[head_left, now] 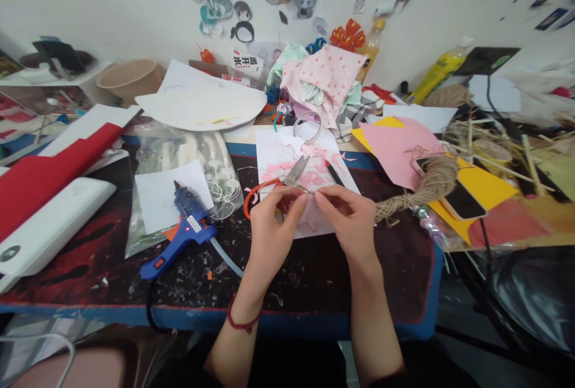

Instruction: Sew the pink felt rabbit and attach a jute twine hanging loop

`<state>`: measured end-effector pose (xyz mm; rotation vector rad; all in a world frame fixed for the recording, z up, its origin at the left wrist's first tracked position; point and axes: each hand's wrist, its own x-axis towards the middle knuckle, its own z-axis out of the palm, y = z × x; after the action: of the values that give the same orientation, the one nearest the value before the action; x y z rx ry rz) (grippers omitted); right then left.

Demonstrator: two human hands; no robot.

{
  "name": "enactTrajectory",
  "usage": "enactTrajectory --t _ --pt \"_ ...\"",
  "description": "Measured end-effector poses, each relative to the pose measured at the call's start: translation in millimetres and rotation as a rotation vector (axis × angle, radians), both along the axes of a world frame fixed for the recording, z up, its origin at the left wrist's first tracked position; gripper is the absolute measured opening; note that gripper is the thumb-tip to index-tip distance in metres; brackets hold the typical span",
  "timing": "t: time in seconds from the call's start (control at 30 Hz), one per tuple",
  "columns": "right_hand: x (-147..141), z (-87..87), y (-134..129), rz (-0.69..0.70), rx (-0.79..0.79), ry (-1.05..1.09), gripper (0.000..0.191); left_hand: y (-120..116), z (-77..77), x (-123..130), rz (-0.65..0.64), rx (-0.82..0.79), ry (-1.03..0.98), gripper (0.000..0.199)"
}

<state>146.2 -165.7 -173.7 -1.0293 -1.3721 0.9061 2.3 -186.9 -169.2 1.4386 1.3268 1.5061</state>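
My left hand and my right hand meet over a white paper sheet at the middle of the table. Both are closed in a pinch, fingertips almost touching. Between them is something small and thin, perhaps twine, too small to make out. Pink paper scraps are scattered on the sheet. Orange-handled scissors lie open just beyond my left hand, partly hidden by it. A roll of tape rests at the sheet's far end. A twine bundle lies right of my right hand.
A blue glue gun with a small red light lies at the left, near a plastic bag and a white power strip or device. Red cloth or paper is farther left. A phone and coloured paper lie at right.
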Motion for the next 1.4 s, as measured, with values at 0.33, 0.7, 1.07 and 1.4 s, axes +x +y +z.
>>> enactTrajectory --t 0.33,0.7,1.07,1.4 --pt "-4 -0.3 -2 0.037 0.055 0.035 0.011 1 1.2 4 0.029 0.056 -0.067 0.013" --pt "18 22.7 3 0.453 -0.125 -0.07 0.033 -13 28.6 -24 -0.196 -0.001 0.041 0.011" --pt "28 65.9 18 0.866 -0.34 -0.334 0.019 -17 47.6 -41 -0.533 -0.065 0.243 0.011" --pt "31 47.1 20 0.926 -0.384 -0.355 0.023 -20 52.6 -46 -0.594 -0.133 0.336 0.013"
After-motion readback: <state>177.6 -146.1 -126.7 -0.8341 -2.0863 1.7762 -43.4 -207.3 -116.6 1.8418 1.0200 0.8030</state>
